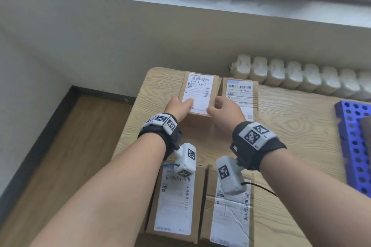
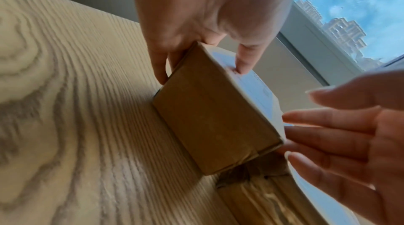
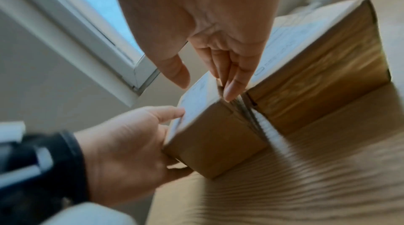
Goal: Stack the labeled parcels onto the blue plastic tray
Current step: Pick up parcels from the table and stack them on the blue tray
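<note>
Four brown cardboard parcels with white labels lie on the wooden table [image 1: 291,126]. My hands flank the far-left parcel [image 1: 198,90]. My left hand [image 1: 179,107] grips its near left corner, thumb on the label [image 2: 242,66] and fingers [image 2: 160,73] down the left side. My right hand [image 1: 219,106] has straight fingers [image 3: 231,90] in the narrow gap between this parcel [image 3: 214,142] and the far-right parcel [image 1: 240,94], thumb hovering over the top. The blue perforated tray [image 1: 353,146] lies at the table's right edge.
Two more labeled parcels [image 1: 176,200] [image 1: 230,212] lie side by side under my forearms at the table's near edge. A brown object [image 1: 366,128] rests on the tray, cut off by the frame. A white radiator [image 1: 301,78] runs behind the table.
</note>
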The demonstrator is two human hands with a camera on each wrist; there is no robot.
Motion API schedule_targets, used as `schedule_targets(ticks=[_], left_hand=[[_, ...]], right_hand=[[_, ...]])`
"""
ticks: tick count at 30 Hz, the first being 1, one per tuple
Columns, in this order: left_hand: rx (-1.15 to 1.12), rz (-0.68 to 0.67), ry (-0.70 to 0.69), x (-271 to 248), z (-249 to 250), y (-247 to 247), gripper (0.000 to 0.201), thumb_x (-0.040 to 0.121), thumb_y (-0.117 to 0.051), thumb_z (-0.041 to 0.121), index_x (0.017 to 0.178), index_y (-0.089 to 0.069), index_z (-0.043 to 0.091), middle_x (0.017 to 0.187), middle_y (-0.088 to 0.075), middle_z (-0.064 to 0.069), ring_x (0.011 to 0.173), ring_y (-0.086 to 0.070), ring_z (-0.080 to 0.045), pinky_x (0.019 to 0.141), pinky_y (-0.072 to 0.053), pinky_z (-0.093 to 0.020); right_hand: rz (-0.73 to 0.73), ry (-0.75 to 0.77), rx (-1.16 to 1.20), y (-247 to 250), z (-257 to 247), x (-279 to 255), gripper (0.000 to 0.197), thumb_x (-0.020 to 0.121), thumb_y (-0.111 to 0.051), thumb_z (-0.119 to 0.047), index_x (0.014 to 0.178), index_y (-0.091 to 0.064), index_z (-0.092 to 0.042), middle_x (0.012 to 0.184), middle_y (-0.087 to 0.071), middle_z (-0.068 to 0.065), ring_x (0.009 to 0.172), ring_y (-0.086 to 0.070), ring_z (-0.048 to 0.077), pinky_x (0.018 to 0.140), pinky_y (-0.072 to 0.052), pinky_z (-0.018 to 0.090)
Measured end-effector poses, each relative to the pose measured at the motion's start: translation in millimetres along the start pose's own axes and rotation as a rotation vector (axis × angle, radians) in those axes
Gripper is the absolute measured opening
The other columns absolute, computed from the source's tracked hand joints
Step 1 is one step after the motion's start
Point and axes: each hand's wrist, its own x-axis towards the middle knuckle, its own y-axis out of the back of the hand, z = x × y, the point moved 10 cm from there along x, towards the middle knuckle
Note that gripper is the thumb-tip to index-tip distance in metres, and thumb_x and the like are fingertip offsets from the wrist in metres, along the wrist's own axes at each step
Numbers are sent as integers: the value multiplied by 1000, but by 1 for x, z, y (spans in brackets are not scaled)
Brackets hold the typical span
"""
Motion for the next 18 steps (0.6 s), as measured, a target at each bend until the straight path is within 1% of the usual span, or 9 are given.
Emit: schedule_targets(ticks=[2, 4, 7, 9, 10, 12, 13, 16, 18], left_hand=[[-77, 12, 25, -7, 3, 5, 43, 85, -58, 38, 119, -57, 12, 113, -65, -1, 104, -62, -22, 96, -47, -33], [-117, 29, 40, -9, 2, 10, 24, 92, -57, 32, 111, -54, 17, 107, -64, -1, 100, -61, -21, 90, -46, -30], [-143, 54, 18, -7, 1, 18, 28, 92, -58, 32, 115, -58, 15, 107, -65, -2, 102, -63, -22, 92, -49, -32], [-169, 81, -7, -9, 1, 24, 26, 91, -59, 33, 109, -63, 14, 102, -67, 0, 100, -64, -21, 88, -49, -32], [-187, 91, -17, -11, 2, 28, 20, 91, -59, 34, 100, -64, 17, 98, -67, 2, 97, -64, -20, 85, -50, -31], [-230, 104, -33, -14, 5, 33, 16, 90, -60, 38, 88, -59, 22, 93, -66, 3, 90, -64, -17, 77, -51, -31], [-263, 107, -42, -17, 7, 35, 19, 88, -61, 41, 87, -57, 22, 93, -66, 2, 87, -64, -17, 73, -51, -31], [-404, 66, -48, -24, 11, 37, 40, 75, -63, 53, 96, -52, 21, 103, -67, -5, 93, -67, -23, 77, -55, -38], [-483, 21, -66, -31, 16, 38, 43, 79, -64, 51, 104, -48, 19, 106, -64, -5, 90, -65, -21, 67, -52, -33]], right_hand=[[-16, -42, 109, -2, 0, 1, 25, 89, -56, -18, 109, -63, -6, 99, -65, 4, 98, -62, 28, 84, -51, 38], [-24, -81, 199, -4, 0, 2, 34, 88, -58, -17, 116, -60, 1, 103, -63, 11, 104, -62, 34, 91, -52, 49], [-30, -115, 261, -6, 2, 2, 46, 88, -58, -16, 122, -51, 13, 117, -62, 25, 105, -62, 40, 93, -50, 56], [-37, -110, 294, -3, 1, 2, 37, 89, -56, -12, 120, -57, 8, 106, -67, 22, 93, -64, 36, 93, -52, 51], [-39, -103, 314, -1, 0, 2, 26, 90, -55, -11, 113, -62, 0, 99, -68, 17, 85, -63, 31, 90, -52, 47], [-26, -82, 349, 5, -4, 2, 20, 91, -52, -9, 106, -65, -7, 95, -69, 13, 74, -58, 21, 79, -54, 39], [-24, -67, 367, 7, -7, 1, 19, 92, -50, -9, 102, -66, -11, 95, -69, 11, 70, -57, 19, 73, -52, 36], [-34, -26, 416, 9, -14, -7, 20, 94, -49, -11, 105, -66, -15, 91, -68, 3, 65, -55, 15, 65, -48, 29], [-37, -14, 459, 11, -15, -15, 16, 97, -50, -16, 100, -64, -23, 86, -67, -3, 64, -55, 12, 64, -49, 26]])
